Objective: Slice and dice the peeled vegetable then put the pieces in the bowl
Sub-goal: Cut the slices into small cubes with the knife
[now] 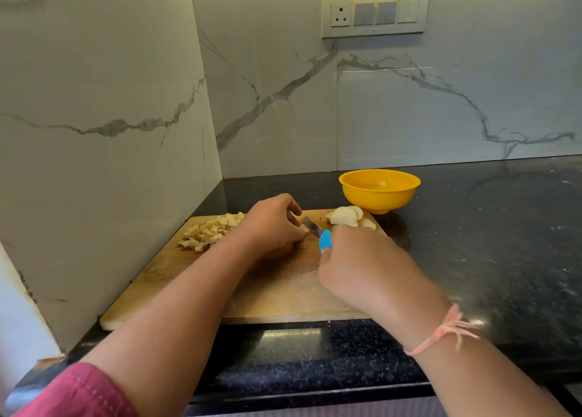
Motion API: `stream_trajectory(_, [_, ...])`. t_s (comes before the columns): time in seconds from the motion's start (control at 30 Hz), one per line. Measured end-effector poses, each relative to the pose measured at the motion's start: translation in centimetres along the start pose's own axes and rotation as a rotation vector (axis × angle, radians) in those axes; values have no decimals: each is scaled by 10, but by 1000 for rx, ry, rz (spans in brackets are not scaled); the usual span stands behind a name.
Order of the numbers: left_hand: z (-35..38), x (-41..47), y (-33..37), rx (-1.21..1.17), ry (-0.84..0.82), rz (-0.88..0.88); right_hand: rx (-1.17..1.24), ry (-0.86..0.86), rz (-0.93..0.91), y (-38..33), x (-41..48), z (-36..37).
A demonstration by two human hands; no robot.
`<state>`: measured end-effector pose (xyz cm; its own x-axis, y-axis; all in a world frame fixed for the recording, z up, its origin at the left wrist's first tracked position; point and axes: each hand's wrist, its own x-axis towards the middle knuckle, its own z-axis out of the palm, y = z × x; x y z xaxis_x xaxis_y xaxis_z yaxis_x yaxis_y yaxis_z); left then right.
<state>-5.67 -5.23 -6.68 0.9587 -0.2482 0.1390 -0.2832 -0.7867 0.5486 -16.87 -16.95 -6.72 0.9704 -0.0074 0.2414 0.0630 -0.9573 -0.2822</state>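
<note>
Head view: the right hand point(359, 259) grips the blue-handled knife point(319, 232), its blade angled toward the left hand point(271, 227), whose curled fingers pinch a vegetable piece point(305, 229) on the cutting board point(283, 290). Diced pieces point(209, 232) lie left of that grip, near the board's wall-side edge. Slices point(348, 216) sit just beyond the knife grip at the board's far edge. The yellow bowl point(379, 200) stands beyond them on the counter point(488, 243), which lies open to the right.

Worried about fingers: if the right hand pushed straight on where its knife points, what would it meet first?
Likely the vegetable piece under the left hand, then that hand's fingers; depth is unclear.
</note>
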Motion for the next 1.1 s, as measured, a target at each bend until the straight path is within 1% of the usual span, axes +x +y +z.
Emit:
stream_trajectory(0.17, [2, 0, 2, -9, 38, -38, -27, -33, -56, -5, -2, -3])
stream_trajectory(0.27, [3, 1, 3, -8, 47, -53, -44, -77, -42, -2, -9, -6])
stream_trajectory(0.5, [1, -3, 4, -1, 27, -39, -126, -118, -105, 5, -42, -27])
stream_trajectory(0.57, [-2, -4, 3, -4, 14, -30, -141, -102, -104, 6, -42, -35])
stream_trajectory(0.73, [-5, -4, 0, -11, 15, -32, -90, -24, -65, 4, -31, -30])
stream_trajectory(0.97, [-3, 0, -1, -12, 29, -37, -75, -103, -51, -7, -15, -13])
stream_trajectory(1.1, [-2, 0, -3, -1, 37, -39, -52, -85, -59, -13, -2, -7])
